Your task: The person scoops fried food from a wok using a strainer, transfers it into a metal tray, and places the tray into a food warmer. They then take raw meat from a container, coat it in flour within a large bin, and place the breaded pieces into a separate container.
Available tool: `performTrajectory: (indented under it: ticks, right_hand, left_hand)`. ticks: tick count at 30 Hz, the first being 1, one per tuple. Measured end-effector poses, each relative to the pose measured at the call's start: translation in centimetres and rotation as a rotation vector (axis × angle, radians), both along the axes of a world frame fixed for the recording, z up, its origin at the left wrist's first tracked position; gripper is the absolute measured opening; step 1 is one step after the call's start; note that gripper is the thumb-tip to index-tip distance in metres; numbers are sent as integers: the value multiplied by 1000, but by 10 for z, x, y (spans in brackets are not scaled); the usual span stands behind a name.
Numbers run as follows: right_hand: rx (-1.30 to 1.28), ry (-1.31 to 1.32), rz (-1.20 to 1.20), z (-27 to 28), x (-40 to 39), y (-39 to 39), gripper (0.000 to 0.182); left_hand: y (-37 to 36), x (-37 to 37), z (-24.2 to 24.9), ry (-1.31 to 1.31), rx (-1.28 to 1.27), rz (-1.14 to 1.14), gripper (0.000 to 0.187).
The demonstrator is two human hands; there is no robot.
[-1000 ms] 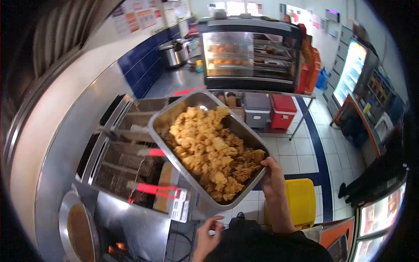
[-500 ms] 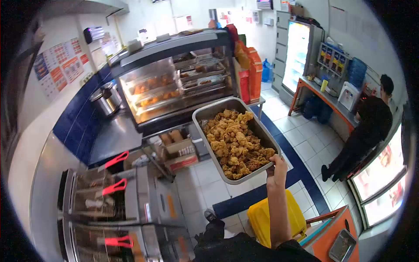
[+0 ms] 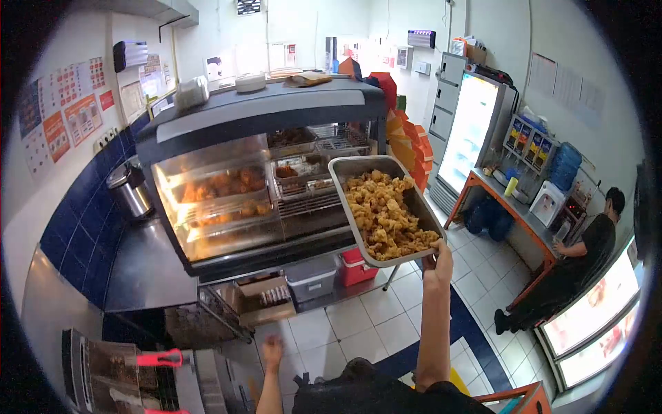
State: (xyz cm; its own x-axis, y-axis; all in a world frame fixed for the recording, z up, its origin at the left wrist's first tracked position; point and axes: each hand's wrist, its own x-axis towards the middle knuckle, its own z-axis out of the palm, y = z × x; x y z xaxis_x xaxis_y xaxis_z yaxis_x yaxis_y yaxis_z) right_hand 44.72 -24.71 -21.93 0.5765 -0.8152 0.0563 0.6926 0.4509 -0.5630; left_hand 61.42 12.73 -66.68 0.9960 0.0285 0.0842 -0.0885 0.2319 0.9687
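My right hand [image 3: 438,263] grips the near right corner of a metal tray [image 3: 336,181], thumb over the rim. The tray is held out in front of the display warmer and tilts a little. Crispy fried chicken pieces [image 3: 380,214] are heaped in it, with bare metal showing along its right side. Low over the floor, my left hand [image 3: 272,350] hangs away from the tray; blur hides how its fingers are set. The glass-fronted display warmer [image 3: 258,114] holds trays of fried food on lit shelves.
Fryers with pink-handled baskets [image 3: 160,358] stand at lower left. Under the warmer are a cardboard box [image 3: 265,314], a grey bin [image 3: 314,279] and a red box [image 3: 357,268]. A co-worker [image 3: 583,265] stands at the right-hand counter beside a water dispenser [image 3: 549,203].
I have moved closer to the display warmer, carrying the tray forward in my right hand. My left hand has come into view. The co-worker's arm and hand now show at the counter.
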Motion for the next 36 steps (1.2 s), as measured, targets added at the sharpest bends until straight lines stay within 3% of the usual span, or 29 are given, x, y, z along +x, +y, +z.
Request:
performTrajectory:
  ticks: [2, 4, 6, 10, 13, 17, 19, 22, 24, 26, 28, 30, 34, 36]
  right_hand:
    - [-32, -51, 20, 5, 2, 0, 13]
    - [-85, -26, 73, 1, 1, -13, 15]
    - [-150, 1, 117, 7, 8, -39, 15]
    - [-221, 82, 241, 21, 75, -129, 15]
    - [-334, 191, 396, 48, 134, -185, 20]
    - [-380, 271, 551, 65, 169, -194, 34]
    - [-436, 299, 624, 84, 183, -203, 33]
    - [-557, 354, 709, 110, 213, -215, 26]
    - [-659, 376, 718, 141, 235, -212, 27]
    - [-816, 512, 618, 154, 270, -225, 33]
    - [-1016, 575, 556, 181, 294, -216, 39]
    - [-1035, 618, 456, 204, 314, -199, 40]
    - [-1267, 547, 607, 233, 352, -181, 51]
    - [-1639, 492, 690, 233, 379, -175, 55]
  left_hand:
    - [-35, -15, 115, -145, 48, 24, 30]
    - [-53, -39, 222, -309, 12, -98, 34]
    - [-85, -9, 313, -519, 78, -149, 38]
    - [-147, 66, 452, -347, -103, -313, 56]
    - [-181, 129, 513, -242, 8, -453, 63]
    - [-171, 129, 527, -112, 217, -506, 60]
    - [-172, 122, 530, -165, 486, -413, 55]
    - [-174, 113, 539, -1, 503, -512, 47]
    - [-174, 110, 520, 19, 403, -591, 43]
    - [-192, 83, 531, 94, 328, -588, 36]
    - [-210, 61, 536, 39, 163, -528, 29]
    - [-224, 52, 532, 32, 71, -462, 27]
    - [-245, 48, 525, 31, 37, -277, 26]
    - [-259, 50, 519, 10, -29, -174, 26]
